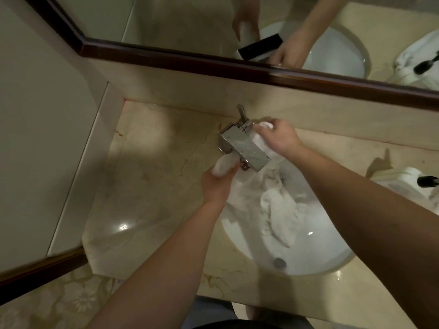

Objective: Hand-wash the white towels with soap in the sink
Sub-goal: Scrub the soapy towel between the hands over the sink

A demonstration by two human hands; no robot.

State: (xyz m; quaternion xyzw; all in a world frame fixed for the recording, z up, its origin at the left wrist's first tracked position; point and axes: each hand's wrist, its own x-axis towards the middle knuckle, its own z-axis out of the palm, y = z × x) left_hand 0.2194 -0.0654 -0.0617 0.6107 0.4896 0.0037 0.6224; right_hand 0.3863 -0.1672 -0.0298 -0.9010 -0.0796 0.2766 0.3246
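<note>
Towel [278, 210] — gripped by both hands [217, 180] [278, 136] — straddles faucet [244, 148].

At twelve o'clock we see a mirror [166, 22] in a dark wooden frame [261, 67] above a beige marble counter [152, 186]. At three o'clock a black-topped object [427, 181] lies on the counter, too blurred for us to name. At seven o'clock we see patterned flooring [59, 302].

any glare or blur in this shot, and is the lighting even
Head view: dim, uneven warm light; bright glare spots on the countertop and inside the sink; the faucet mirrors its surroundings; both hands and the towel look soft; wide-angle distortion bends the mirror frame.
</note>
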